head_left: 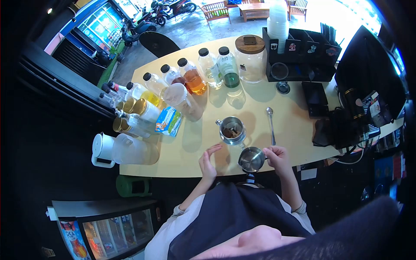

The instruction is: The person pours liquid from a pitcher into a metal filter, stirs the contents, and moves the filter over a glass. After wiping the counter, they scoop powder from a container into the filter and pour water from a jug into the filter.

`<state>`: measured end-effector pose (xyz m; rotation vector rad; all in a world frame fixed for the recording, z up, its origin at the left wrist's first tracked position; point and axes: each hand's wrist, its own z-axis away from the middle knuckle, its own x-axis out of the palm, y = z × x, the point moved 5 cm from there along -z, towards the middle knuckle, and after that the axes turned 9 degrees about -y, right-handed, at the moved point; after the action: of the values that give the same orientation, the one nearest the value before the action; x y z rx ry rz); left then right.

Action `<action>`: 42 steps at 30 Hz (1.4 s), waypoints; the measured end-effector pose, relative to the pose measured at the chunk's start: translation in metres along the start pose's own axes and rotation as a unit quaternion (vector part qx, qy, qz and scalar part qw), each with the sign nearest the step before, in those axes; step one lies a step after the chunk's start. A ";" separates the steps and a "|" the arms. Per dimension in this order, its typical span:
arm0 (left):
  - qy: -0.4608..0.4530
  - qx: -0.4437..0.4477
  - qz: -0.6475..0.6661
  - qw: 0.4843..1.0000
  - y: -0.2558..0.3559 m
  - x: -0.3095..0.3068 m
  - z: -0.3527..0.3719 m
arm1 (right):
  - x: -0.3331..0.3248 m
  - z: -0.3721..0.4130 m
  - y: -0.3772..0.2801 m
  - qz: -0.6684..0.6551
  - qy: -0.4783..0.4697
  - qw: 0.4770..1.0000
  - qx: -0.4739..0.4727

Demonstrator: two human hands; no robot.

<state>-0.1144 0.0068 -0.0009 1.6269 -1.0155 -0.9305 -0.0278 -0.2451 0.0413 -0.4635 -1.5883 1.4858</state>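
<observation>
Now the right hand [279, 159] clamps a shiny, rounded metal pitcher [251, 159]; the left hand [208, 164], open, nears a round cup [232, 131].

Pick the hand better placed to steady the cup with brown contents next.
Left hand, I'd say: it looks empty and is open close to that cup, while the right hand is holding the metal jug.

The clear jar [251, 65] w/ wooden lid [255, 43] stood betw. capped btls [228, 69] and a blk organiser [300, 50]; wooden bench [216, 11] was far behind it.
</observation>
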 end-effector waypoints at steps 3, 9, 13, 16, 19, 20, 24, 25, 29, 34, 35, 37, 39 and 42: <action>-0.058 0.005 0.072 0.996 0.010 0.001 0.009 | 0.034 0.002 0.006 0.007 -0.014 1.000 0.010; -0.121 -0.007 0.159 0.980 0.020 -0.036 0.018 | 0.101 0.001 0.031 -0.027 0.026 0.999 0.013; -0.138 0.008 0.081 0.987 0.014 -0.086 0.023 | 0.153 -0.007 0.060 -0.082 0.049 0.995 -0.015; -0.125 -0.007 0.074 0.989 0.005 -0.119 0.027 | 0.191 -0.015 0.085 -0.099 0.030 0.995 0.007; -0.089 -0.069 0.092 0.989 -0.008 -0.145 0.033 | 0.217 -0.022 0.118 -0.100 0.011 0.995 0.007; -0.080 -0.068 0.104 0.989 -0.012 -0.153 0.032 | 0.227 -0.025 0.128 -0.088 -0.004 0.996 -0.003; -0.075 -0.074 0.149 0.983 -0.035 -0.177 0.033 | 0.253 -0.032 0.157 -0.067 -0.001 0.998 -0.012; -0.076 -0.074 0.147 0.983 -0.038 -0.182 0.032 | 0.259 -0.034 0.160 -0.063 0.009 0.998 -0.012; -0.094 -0.053 0.152 0.982 -0.043 -0.200 0.031 | 0.278 -0.040 0.173 -0.088 0.067 0.994 -0.025; -0.104 -0.036 0.034 0.993 -0.058 -0.227 0.035 | 0.286 -0.051 0.203 -0.155 0.124 0.980 -0.029; -0.100 -0.036 0.033 0.994 -0.061 -0.234 0.037 | 0.288 -0.054 0.207 -0.155 0.121 0.980 -0.027; -0.103 -0.014 -0.004 0.995 -0.056 -0.249 0.039 | 0.293 -0.057 0.209 -0.156 0.129 0.979 -0.039; -0.076 -0.026 -0.006 0.997 -0.057 -0.264 0.045 | 0.298 -0.062 0.211 -0.159 0.134 0.977 -0.047; -0.021 -0.027 -0.018 0.999 -0.067 -0.293 0.060 | 0.302 -0.071 0.218 -0.166 0.137 0.974 -0.069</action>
<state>-0.2624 0.2705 -0.0483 1.5907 -0.9845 -1.0108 -0.1974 0.0761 -0.0659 -0.4358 -1.4706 1.0180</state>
